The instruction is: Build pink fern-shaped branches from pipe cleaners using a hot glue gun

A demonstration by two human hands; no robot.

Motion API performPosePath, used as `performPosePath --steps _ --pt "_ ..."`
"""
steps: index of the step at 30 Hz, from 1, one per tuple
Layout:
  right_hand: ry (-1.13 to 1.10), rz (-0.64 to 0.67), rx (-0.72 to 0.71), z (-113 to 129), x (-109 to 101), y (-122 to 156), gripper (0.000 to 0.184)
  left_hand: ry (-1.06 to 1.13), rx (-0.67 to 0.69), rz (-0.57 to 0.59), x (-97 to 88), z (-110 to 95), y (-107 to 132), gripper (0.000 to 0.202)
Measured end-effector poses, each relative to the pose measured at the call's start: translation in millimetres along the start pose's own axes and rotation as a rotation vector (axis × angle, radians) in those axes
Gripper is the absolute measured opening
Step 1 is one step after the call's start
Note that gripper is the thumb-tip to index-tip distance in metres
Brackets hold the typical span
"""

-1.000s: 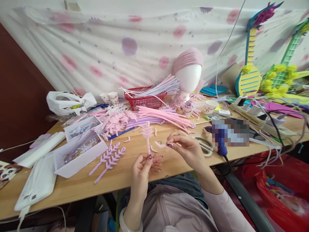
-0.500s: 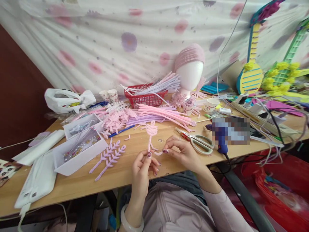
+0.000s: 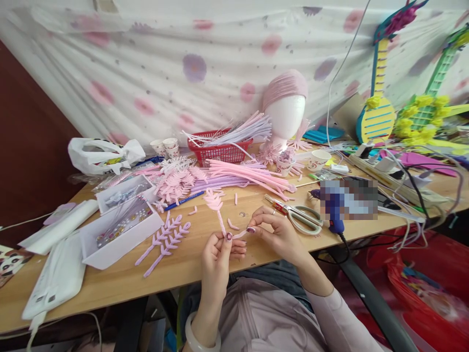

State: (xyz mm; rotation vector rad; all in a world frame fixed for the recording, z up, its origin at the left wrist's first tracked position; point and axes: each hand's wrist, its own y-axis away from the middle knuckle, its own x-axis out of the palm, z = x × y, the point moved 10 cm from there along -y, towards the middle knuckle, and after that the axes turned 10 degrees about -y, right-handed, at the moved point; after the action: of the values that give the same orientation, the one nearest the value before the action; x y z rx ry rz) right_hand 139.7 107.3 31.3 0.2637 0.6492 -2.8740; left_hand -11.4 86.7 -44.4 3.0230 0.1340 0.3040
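Observation:
My left hand (image 3: pixel 220 252) pinches the lower stem of a pink pipe-cleaner leaf sprig (image 3: pixel 215 205), which tilts up to the left above the wooden table (image 3: pixel 120 283). My right hand (image 3: pixel 276 230) is closed in a pinch on a short pink pipe-cleaner piece (image 3: pixel 240 234) and holds it against the stem just beside my left thumb. Two finished pink sprigs (image 3: pixel 164 242) lie on the table left of my hands. A loose short pink piece (image 3: pixel 233 224) lies just beyond my fingers.
Scissors (image 3: pixel 298 215) and a blue glue gun (image 3: pixel 335 215) lie right of my hands. White trays of beads (image 3: pixel 120 222) sit at left. A pile of pink pipe cleaners (image 3: pixel 249 176), a red basket (image 3: pixel 220 149), paper cups and a foam head (image 3: pixel 286 115) stand behind. Cables crowd the right.
My right hand has brought the short pink piece down and left against the sprig's stem. The sprig has tilted to the left in my left hand.

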Motion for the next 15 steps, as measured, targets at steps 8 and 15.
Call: performPosePath --steps 8,15 --pt "-0.043 -0.043 -0.02 -0.2 -12.3 -3.7 0.019 0.073 -0.056 0.058 4.2 -0.6 0.6 0.036" --pt "-0.176 -0.205 -0.171 15.1 -23.7 -15.5 0.005 0.074 -0.047 0.061 5.4 0.0 1.3 0.038"
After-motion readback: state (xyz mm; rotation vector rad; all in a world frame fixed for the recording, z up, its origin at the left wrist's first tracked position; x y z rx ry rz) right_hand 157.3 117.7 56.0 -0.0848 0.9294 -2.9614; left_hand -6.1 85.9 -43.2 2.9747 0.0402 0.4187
